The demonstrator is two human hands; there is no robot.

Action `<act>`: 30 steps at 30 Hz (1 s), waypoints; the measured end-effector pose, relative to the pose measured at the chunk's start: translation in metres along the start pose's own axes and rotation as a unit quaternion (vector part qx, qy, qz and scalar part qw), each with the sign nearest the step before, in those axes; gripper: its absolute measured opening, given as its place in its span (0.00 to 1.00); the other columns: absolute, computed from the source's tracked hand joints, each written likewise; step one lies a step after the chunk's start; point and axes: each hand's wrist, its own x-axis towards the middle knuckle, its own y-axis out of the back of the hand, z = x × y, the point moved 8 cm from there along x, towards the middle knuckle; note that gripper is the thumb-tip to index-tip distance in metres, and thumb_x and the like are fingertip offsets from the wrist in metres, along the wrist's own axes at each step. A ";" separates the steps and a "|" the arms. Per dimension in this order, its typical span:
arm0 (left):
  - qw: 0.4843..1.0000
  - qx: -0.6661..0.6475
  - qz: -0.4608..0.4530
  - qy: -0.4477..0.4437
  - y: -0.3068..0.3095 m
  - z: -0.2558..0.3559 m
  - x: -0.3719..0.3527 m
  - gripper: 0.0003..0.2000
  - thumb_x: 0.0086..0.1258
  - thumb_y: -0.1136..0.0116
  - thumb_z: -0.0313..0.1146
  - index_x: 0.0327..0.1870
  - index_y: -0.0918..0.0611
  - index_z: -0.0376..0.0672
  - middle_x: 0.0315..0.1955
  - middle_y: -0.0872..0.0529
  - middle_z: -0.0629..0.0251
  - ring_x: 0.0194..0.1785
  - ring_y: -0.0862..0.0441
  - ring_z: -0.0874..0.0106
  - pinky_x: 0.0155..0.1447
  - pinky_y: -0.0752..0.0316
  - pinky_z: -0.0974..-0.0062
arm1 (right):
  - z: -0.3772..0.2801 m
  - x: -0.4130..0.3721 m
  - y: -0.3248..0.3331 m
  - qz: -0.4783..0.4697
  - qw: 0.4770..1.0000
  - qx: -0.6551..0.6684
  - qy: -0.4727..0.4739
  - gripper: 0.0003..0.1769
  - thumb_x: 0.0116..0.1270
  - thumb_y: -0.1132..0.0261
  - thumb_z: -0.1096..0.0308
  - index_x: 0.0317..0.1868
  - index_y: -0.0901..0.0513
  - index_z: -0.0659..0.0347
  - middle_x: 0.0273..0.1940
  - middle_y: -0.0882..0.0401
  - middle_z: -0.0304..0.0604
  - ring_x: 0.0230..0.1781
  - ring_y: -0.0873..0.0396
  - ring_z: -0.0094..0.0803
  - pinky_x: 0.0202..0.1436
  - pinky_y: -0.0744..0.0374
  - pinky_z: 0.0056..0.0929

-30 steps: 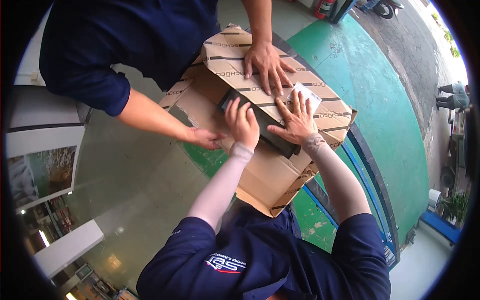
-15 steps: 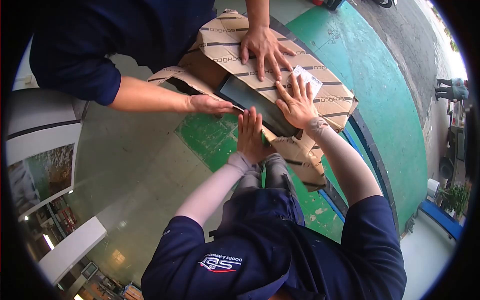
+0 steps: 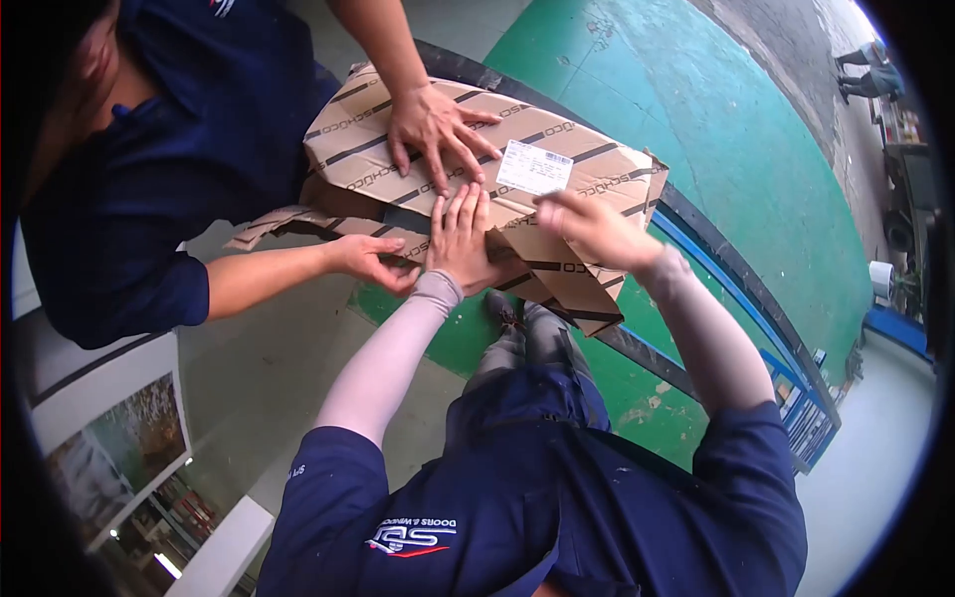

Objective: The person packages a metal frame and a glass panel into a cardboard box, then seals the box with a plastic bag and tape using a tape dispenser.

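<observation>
A brown cardboard box printed with SCHÜCO lettering lies in front of me, its near side torn along the edge. My left hand presses flat on the near flap, fingers stretched out. Over the right part of the box is my right hand, blurred by motion, so its fingers do not show clearly. A white label is stuck on top. Another person's hand spreads on the top flap; that person's other hand is at the torn near edge. A folded flap sticks out below my right hand.
Beneath the box runs a dark-edged stand with blue bars. The green floor stretches to the right, towards a road. The other person leans in from the left. A picture panel stands at lower left.
The near flap has been folded over, covering most of the dark item seen inside earlier. My left hand has moved up onto it. My right hand has lifted off the top near the label.
</observation>
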 end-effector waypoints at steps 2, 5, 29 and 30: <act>1.000 0.018 -0.001 -0.008 -0.005 0.001 -0.001 0.61 0.53 0.35 0.75 0.79 0.42 0.35 0.78 0.41 0.53 0.84 0.50 0.59 0.86 0.63 0.50 | -0.026 -0.051 -0.019 -0.024 0.955 -0.287 -0.072 0.46 0.66 0.29 0.44 0.71 0.35 0.71 0.45 0.14 0.64 0.50 0.13 0.55 0.54 0.17 0.48; 0.999 0.031 -0.011 0.007 -0.005 -0.001 0.002 0.56 0.59 0.38 0.73 0.78 0.39 0.37 0.78 0.39 0.54 0.83 0.48 0.60 0.85 0.61 0.51 | -0.015 -0.054 -0.018 0.084 0.938 -0.333 0.036 0.35 0.54 0.27 0.62 0.59 0.33 0.66 0.31 0.17 0.64 0.37 0.16 0.63 0.40 0.18 0.55; 0.997 0.029 -0.047 -0.060 -0.038 0.077 0.034 0.43 0.70 0.50 0.71 0.83 0.40 0.61 0.83 0.48 0.62 0.85 0.54 0.57 0.85 0.65 0.49 | 0.178 -0.092 -0.007 0.471 0.859 0.045 -0.194 0.39 0.61 0.30 0.31 0.49 0.15 0.64 0.41 0.13 0.64 0.49 0.14 0.58 0.52 0.18 0.46; 0.997 0.036 -0.044 -0.061 -0.038 0.077 0.032 0.43 0.70 0.50 0.71 0.83 0.40 0.61 0.83 0.48 0.62 0.85 0.54 0.57 0.85 0.65 0.49 | 0.205 -0.090 -0.005 0.453 0.855 0.065 -0.242 0.41 0.62 0.32 0.29 0.50 0.13 0.64 0.44 0.13 0.64 0.51 0.14 0.58 0.54 0.18 0.45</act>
